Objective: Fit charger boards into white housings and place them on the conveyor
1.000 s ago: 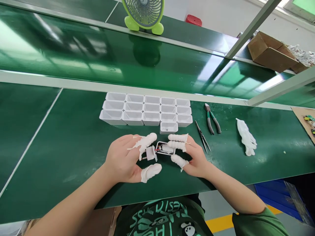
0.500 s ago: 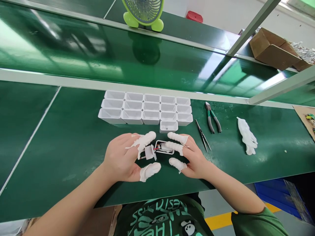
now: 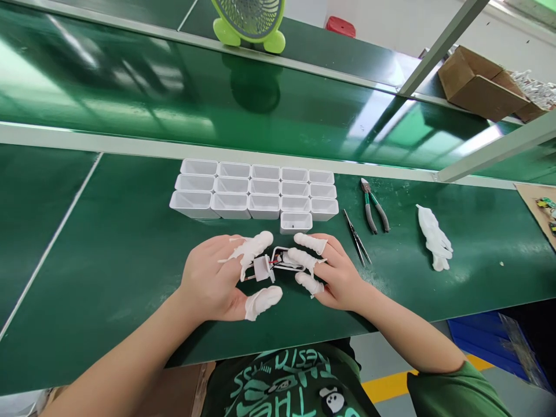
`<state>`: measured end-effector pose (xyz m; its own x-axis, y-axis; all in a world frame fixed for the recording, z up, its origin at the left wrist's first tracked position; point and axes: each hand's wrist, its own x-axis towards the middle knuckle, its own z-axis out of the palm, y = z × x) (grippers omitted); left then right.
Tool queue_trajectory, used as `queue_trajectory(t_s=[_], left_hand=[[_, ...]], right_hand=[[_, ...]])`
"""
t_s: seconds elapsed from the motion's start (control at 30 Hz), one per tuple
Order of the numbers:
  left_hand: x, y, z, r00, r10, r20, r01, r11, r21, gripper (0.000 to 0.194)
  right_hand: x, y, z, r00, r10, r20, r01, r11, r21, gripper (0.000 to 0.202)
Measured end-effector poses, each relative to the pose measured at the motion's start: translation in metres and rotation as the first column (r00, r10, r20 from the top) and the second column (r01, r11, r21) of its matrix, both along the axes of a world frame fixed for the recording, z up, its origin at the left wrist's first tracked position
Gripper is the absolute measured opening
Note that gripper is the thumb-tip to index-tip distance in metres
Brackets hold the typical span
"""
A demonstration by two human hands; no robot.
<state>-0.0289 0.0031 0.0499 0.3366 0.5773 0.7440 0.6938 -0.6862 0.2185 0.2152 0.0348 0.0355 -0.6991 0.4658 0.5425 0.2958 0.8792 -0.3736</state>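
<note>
A small white rectangular plastic case (image 3: 288,267) lies on the green bench in front of me, with red and black wires and small parts inside. Wires link it to a squarish white plastic piece (image 3: 262,269) at its left. My left hand (image 3: 217,275) rests beside that piece; its thumb is spread well away from the fingers, which touch or nearly touch the piece. My right hand (image 3: 334,269) has its fingers over the case's right end and the thumb close against the near side, pinching it. White finger cots cover the thumb and several fingertips of both hands.
Rows of white bins (image 3: 264,204) stand behind my hands, one smaller bin (image 3: 296,222) in front. To the right lie tweezers (image 3: 357,237), cutting pliers (image 3: 374,205) and a white glove (image 3: 434,237). A green fan (image 3: 249,23) and cardboard box (image 3: 482,84) sit on the shelf.
My right thumb has come up toward the case, narrowing the gap to the fingers, and the case has tilted slightly. My left hand keeps nearly the same pose.
</note>
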Motion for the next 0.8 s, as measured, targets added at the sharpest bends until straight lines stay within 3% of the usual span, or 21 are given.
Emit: queue_trajectory(t_s=[0.37,0.6,0.8], left_hand=[[0.0007,0.0002,0.0014,1.000,-0.007,-0.005,0.007,1.000,0.025,0.057],[0.0001,-0.0005,-0.0022,1.000,-0.006,0.019,0.006,0.999,0.033,0.064],[-0.0029,-0.0005,0.0031,0.998,-0.035,0.048,0.039,0.996,-0.077,0.052]], right_hand=[[0.0029,0.0015,0.0082,0.977,-0.013,-0.212,-0.012,0.993,-0.116,0.038],[0.0011,-0.0003,0.0048,0.999,0.018,-0.031,-0.020,0.995,-0.094,0.036],[0.0003,-0.0010,0.0040,1.000,0.016,-0.011,-0.018,0.986,-0.164,0.058]])
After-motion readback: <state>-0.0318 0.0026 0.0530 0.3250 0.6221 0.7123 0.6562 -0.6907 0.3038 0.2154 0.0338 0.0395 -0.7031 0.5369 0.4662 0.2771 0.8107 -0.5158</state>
